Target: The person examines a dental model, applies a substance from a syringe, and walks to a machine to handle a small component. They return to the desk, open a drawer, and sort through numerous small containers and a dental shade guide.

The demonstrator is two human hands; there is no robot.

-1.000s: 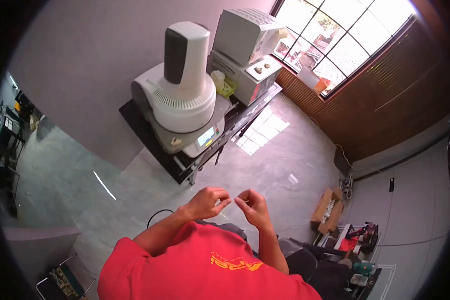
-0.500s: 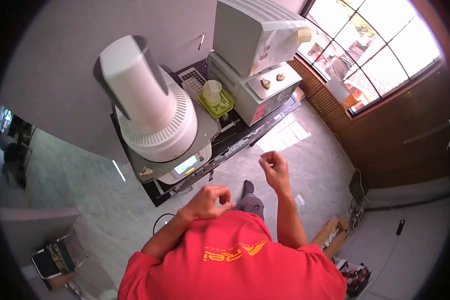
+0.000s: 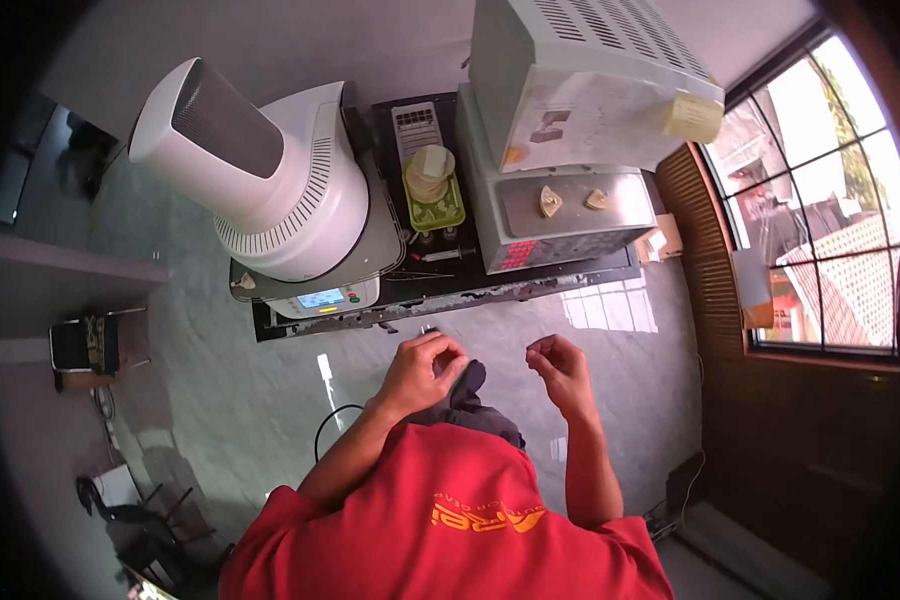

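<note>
Above the floor, short of the tabletop [image 3: 450,291], your left hand [image 3: 416,374] curled its fingers into a loose ring and your right hand [image 3: 565,377] drew its own nearly together; whether either pinched anything small could not be told. The syringe [image 3: 445,254] lay on the tabletop before the green tray [image 3: 438,214], looking light, stiff and slick, best taken mid-barrel, while the tray, apparently thin plastic, seemed likelier to flex and best held by opposite rims.

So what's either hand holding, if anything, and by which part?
Nothing shows in the left hand or right hand; something tiny between fingertips can't be excluded.
</note>
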